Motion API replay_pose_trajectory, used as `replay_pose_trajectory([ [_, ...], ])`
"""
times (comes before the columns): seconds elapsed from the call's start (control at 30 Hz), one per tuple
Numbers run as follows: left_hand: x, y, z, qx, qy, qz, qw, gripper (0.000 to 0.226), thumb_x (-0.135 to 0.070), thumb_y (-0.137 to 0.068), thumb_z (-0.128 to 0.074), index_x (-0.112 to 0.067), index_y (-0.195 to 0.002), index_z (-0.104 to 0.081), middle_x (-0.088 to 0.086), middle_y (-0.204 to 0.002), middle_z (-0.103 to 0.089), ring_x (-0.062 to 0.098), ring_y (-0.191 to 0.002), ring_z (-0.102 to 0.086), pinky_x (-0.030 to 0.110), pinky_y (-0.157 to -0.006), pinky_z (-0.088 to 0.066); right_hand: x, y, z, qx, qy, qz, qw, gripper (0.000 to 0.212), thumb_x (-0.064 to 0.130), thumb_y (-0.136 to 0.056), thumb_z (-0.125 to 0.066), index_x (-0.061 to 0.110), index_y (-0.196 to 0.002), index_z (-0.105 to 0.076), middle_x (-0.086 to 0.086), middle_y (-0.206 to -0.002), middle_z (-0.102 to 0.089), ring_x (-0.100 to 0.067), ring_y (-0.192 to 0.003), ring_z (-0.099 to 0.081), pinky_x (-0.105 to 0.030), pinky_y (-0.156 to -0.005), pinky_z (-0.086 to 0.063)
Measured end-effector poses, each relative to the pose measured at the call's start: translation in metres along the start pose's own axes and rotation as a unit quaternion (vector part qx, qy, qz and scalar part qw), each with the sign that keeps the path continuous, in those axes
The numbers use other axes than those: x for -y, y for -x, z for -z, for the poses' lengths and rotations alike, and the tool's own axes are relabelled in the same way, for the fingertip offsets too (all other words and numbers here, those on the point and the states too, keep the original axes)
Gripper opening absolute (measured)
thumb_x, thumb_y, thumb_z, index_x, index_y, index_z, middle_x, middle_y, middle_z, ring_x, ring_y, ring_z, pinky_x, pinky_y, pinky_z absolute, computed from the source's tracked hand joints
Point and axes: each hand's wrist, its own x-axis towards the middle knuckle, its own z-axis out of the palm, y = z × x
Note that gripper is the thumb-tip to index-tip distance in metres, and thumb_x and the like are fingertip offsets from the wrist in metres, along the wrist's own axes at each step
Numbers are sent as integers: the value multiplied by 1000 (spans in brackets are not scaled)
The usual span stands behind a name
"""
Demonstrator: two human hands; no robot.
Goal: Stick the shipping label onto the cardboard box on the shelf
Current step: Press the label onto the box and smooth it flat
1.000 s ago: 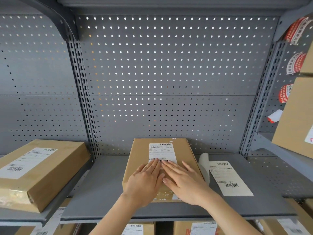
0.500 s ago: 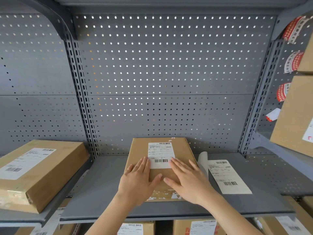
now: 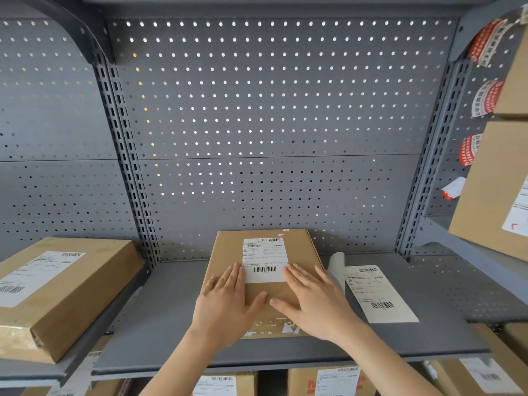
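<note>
box: cardboard box (image 3: 265, 281) lay flat at the middle of the grey shelf (image 3: 171, 324), back edge near the perforated panel
label: shipping label (image 3: 264, 260) sat on the far half of the box top, looked flat, barcode end nearest the person
left hand: left hand (image 3: 225, 302) flat on box, fingers spread and unclenched, fingertips just beside label's left edge, gripping nothing
right hand: right hand (image 3: 314, 304) same, flat palm, fingertips touching label's right lower corner area
step: pressing/smoothing label down, probably near done
do it well: press from centre outward to edges, rub corners, hold box steady so it doesn't slide back
nearby: spare label sheet (image 3: 377, 292) lay right of box, one end curled; leave alone
</note>
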Motion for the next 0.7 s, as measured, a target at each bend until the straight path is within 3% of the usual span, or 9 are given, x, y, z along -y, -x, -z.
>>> replay_pose_trajectory([
  [0.17,-6,-2,5,-25,-3,17,1000,99,-73,-70,2,-17,-146,-28,-4,-155,-28,11,-143,-23,30,-115,-18,-3,-2,2,5,-11,10,1000,84,71,-84,-9,21,-151,-2,8,-159,-1,-1,-145,4,-34,-118,8],
  [0.3,-13,-11,9,-56,12,31,998,84,-68,-73,-3,-23,-126,-49,-9,-134,-52,14,-122,-47,29,-100,-37,-9,-2,5,-13,-26,8,1000,92,73,-76,2,20,-151,-8,8,-159,-5,-3,-145,0,-33,-120,4],
  [0.4,-21,-19,10,-62,13,25,998,81,-66,-74,-1,-22,-123,-49,-8,-128,-55,16,-115,-50,30,-95,-39,-19,-3,9,-29,-33,-4,999,92,72,-75,3,21,-150,-13,9,-159,-10,-3,-145,-6,-34,-121,-2],
  [0.5,-34,-29,10,-59,24,18,998,81,-65,-73,-2,-22,-124,-48,-7,-127,-54,16,-116,-50,30,-94,-40,-31,-1,17,-38,-45,-22,998,76,67,-88,-13,23,-150,-18,9,-158,-17,-7,-145,-14,-31,-119,-7],
  [0.6,-51,-40,11,-49,28,-1,998,80,-65,-76,-3,-23,-128,-46,-8,-131,-52,16,-120,-48,30,-96,-39,-45,2,25,-70,-44,-46,996,63,58,-95,-22,23,-147,-28,8,-153,-32,-12,-141,-28,-31,-113,-22],
  [0.7,-69,-54,9,-37,34,-25,998,56,-56,-91,-26,-23,-132,-45,-7,-134,-51,16,-123,-47,31,-99,-36,-63,2,28,-111,-46,-69,990,55,53,-96,-28,23,-141,-39,7,-142,-49,-14,-130,-43,-33,-104,-37],
])
